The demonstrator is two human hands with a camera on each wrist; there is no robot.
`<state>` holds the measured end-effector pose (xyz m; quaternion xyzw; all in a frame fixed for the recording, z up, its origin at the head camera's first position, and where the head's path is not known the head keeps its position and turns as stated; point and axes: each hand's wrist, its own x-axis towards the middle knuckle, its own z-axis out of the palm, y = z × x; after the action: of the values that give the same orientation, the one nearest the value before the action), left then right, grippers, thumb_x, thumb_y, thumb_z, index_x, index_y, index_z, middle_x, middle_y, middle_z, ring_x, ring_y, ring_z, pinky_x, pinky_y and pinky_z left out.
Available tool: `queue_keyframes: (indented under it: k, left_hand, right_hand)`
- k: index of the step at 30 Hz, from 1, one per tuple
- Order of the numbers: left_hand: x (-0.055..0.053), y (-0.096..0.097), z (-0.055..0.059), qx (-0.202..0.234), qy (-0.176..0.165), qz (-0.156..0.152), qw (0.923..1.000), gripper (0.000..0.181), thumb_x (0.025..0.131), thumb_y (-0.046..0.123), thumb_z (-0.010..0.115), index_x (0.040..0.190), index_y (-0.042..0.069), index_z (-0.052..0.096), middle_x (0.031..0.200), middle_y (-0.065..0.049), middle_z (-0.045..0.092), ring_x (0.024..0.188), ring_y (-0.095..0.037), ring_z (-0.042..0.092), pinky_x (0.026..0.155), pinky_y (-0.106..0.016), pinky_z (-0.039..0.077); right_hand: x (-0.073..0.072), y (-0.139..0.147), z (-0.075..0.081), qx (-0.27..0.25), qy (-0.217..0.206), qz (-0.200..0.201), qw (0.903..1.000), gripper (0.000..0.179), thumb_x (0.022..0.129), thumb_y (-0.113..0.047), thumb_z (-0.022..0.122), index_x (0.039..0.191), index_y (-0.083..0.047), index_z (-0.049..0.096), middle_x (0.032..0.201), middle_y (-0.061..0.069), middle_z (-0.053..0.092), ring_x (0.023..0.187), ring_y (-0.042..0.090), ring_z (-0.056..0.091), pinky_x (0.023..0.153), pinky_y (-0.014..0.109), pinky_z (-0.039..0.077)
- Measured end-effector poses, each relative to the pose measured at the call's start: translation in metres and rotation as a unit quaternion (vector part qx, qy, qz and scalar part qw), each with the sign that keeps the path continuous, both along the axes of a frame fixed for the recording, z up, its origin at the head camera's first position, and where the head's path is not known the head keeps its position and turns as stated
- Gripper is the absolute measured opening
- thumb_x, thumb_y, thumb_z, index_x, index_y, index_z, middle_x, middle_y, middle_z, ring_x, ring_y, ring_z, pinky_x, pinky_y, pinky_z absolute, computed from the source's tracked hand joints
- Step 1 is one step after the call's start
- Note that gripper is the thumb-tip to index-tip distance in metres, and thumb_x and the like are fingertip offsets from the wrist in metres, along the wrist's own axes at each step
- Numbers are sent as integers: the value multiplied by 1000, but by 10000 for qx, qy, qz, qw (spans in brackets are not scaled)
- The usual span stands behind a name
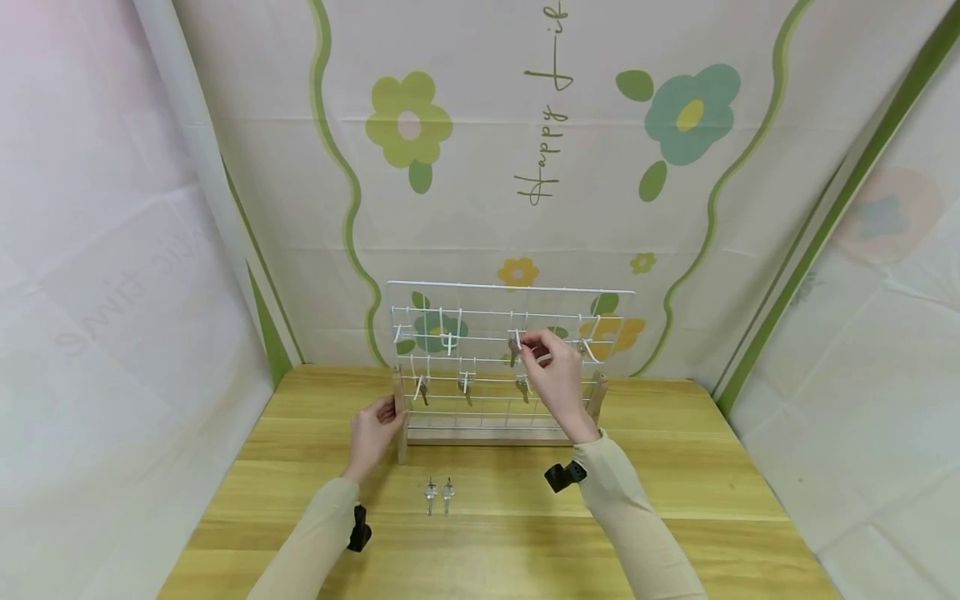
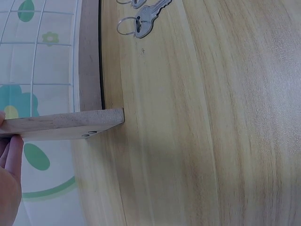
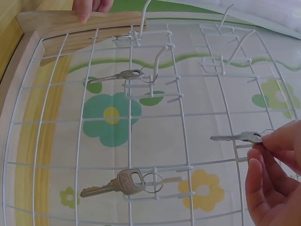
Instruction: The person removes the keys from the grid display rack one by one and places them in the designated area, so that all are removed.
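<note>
My right hand pinches the ring of a silver key between thumb and fingertips, at a middle hook in the upper row of a white wire grid rack. The key's blade points away from the fingers. At the rack's left end, my left hand grips the wooden side post, thumb on one side and fingers on the other. Three more keys hang by rings in the lower row, among them a large-headed key. Two upper-left hooks, including a white hook, carry nothing.
Two loose keys with rings, one a silver key, lie on the wooden table in front of the rack. Another hook stands right of my right hand. Flower-printed cloth hangs behind and at both sides.
</note>
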<state>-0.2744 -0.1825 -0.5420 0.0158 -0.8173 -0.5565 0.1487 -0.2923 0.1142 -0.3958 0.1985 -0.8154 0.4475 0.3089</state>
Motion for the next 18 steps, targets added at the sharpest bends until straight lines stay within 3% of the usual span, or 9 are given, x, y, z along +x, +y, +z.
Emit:
queue_keyframes:
  k: [6,11,18]
  left_hand:
    - [0,0,0,54,12,-13,10000,35,87,0,72,120,-10,64,117,-31,68,107,-41,69,88,-34,63]
    - [0,0,1,39,-11,-17,10000,35,88,1,72,120,-10,64,117,-30,68,107,-41,69,88,-34,63]
    - [-1,1,-2,-3,53,20,10000,36,87,-1,72,120,-11,63,117,-31,67,107,-42,69,88,-35,63]
  right_hand:
    - [8,3,2,-125,-167,141,9997,7,90,-6,69,96,-5,73,86,11,75,71,21,68,58,14,56]
    - [18,5,5,-347,-575,248,9974,8,92,-11,69,99,-8,74,87,9,75,73,15,65,61,12,53]
    - [30,8,6,-529,-785,536,9941,10,94,-16,69,99,-10,74,92,9,75,74,17,65,61,15,54]
